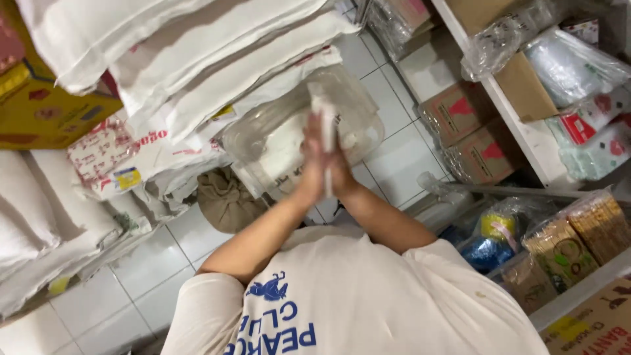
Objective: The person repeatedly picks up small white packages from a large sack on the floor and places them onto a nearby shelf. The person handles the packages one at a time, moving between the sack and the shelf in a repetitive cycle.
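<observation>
My left hand [311,158] and right hand [338,164] are pressed palm to palm, fingers straight and flat against a thin white strip of plastic [324,121] sandwiched between them. Its long axis runs up past my fingertips, over the clear round plastic tub [358,128] that sits just beyond both hands alike.

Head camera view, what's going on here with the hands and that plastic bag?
A person in a white printed T-shirt presses both hands together, left hand and right hand, around a thin white flat piece; what it is cannot be told. Just beyond sits a clear plastic bag of white powder, leaning against stacked white woven sacks on the white tiled floor.
</observation>
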